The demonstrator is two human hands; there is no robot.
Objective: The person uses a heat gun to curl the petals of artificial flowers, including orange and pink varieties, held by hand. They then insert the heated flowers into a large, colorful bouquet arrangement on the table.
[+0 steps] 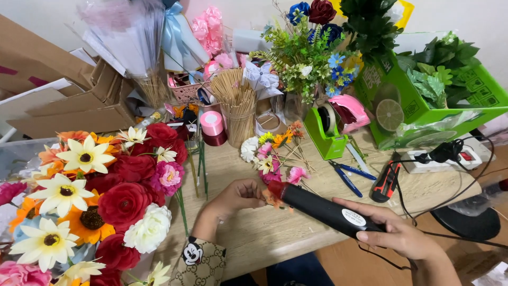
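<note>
Now right hand (405, 235) gripping black glue gun (323, 210), left hand (238, 195) pinching orange flower (274, 199)

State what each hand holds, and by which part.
Right hand grips the black glue gun by its rear; left hand pinches a small orange flower at its nozzle.

A pale wooden desk (248, 228) carries the clutter — just beyond the left hand (238, 196) lie small loose flowers (270, 159); farther off stand a green tape dispenser (325, 132) and a cup of sticks (238, 114), with blue pliers (349, 177) beyond the right hand (402, 233).
</note>
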